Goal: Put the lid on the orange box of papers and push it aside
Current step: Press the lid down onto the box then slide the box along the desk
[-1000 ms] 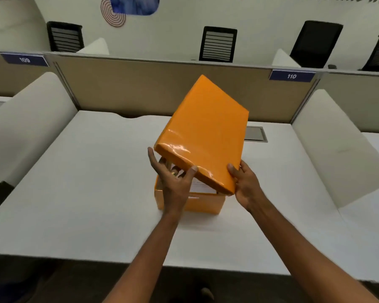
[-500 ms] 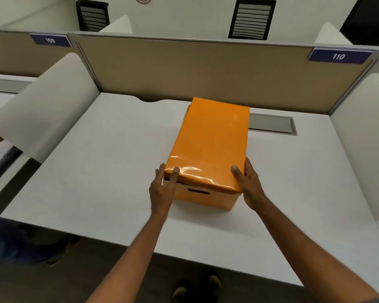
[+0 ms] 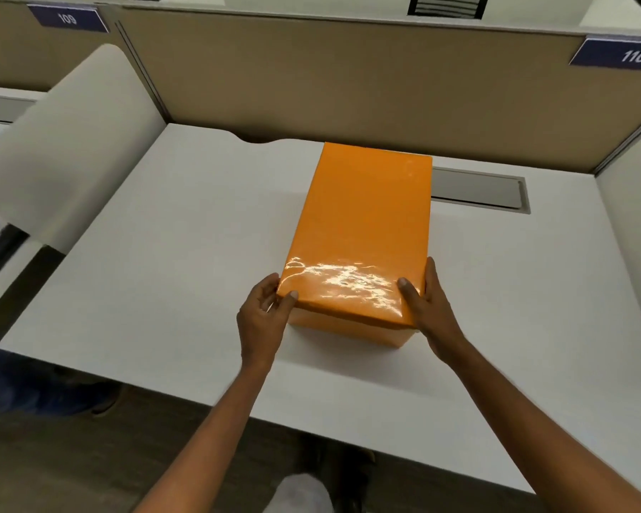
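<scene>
The glossy orange lid (image 3: 363,231) lies flat on top of the orange box (image 3: 348,329), which stands on the white desk (image 3: 171,261) slightly right of centre. Only the box's near wall shows below the lid; the papers inside are hidden. My left hand (image 3: 261,318) holds the lid's near left corner, thumb on top. At the near right corner, my right hand (image 3: 428,309) grips the lid with the thumb on top and fingers along the side.
A tan partition (image 3: 348,79) closes the back of the desk, with white side dividers at left (image 3: 71,142) and right (image 3: 629,235). A grey cable hatch (image 3: 478,190) sits behind the box on the right. Number plates 109 and 110 hang on the partition.
The lid came down from a steep tilt above the open box and now sits level on it. Both hands followed it down at the near corners.
</scene>
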Demonstrator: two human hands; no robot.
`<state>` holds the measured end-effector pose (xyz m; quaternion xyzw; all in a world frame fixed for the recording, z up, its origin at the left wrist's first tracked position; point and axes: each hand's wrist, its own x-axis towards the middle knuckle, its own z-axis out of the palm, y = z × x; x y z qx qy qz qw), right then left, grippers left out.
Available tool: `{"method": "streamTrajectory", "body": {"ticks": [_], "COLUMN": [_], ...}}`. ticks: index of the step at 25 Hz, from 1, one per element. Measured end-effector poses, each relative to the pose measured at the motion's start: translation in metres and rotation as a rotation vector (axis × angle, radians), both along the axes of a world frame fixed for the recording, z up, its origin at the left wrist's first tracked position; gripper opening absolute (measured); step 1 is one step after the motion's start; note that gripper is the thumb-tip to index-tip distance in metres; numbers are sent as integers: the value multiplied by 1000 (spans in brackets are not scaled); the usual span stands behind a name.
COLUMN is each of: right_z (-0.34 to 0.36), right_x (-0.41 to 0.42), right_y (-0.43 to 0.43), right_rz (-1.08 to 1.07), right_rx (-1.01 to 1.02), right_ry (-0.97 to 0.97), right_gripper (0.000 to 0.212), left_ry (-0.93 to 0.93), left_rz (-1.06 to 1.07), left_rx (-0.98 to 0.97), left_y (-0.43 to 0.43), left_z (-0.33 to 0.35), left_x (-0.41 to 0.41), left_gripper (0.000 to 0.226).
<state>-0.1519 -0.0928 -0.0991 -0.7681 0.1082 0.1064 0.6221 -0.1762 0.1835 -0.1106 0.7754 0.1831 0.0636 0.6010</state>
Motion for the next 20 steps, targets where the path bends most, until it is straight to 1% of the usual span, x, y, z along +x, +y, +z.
{"method": "streamTrajectory", "body": {"ticks": [2,3,4,5,6,7,8,9,12,14,17,20], "right_z": [-4,-5,-6,-6,-5,-3,-1,3,15,19,12,-6], "right_x": [-1,0,0,2,4,10,20,33,89,126,155,155], "right_y": [3,2,1,1,0,-1,0,1,8,8,5,6], "right_rz": [4,7,9,12,12,10,8,11,65,91,168,211], "right_rx": [-43,-51,-52,-65,-108,-191,-290,-382,-642,-765,-841,-915], "right_ry": [4,18,41,60,61,39,-4,-60,-186,-168,-89,-86], "right_gripper": [79,79,79,79,80,80,81,81,88,93,101,101], "left_ry": [35,40,36,28,10,-28,-68,-78,-58,-82,-81,-66], "left_rz": [-61,-112,-177,-256,-345,-426,-489,-540,-631,-675,-735,-768], "left_rx": [-1,26,109,252,437,609,726,797,897,940,989,951], "left_y": [6,7,8,8,6,4,2,0,-10,-18,-26,-27], "left_z": [-1,-1,0,2,5,6,7,10,15,17,7,-6], "left_x": [3,7,11,16,23,32,47,63,121,158,189,196], "left_gripper": [59,59,59,60,63,66,67,68,81,87,90,86]}}
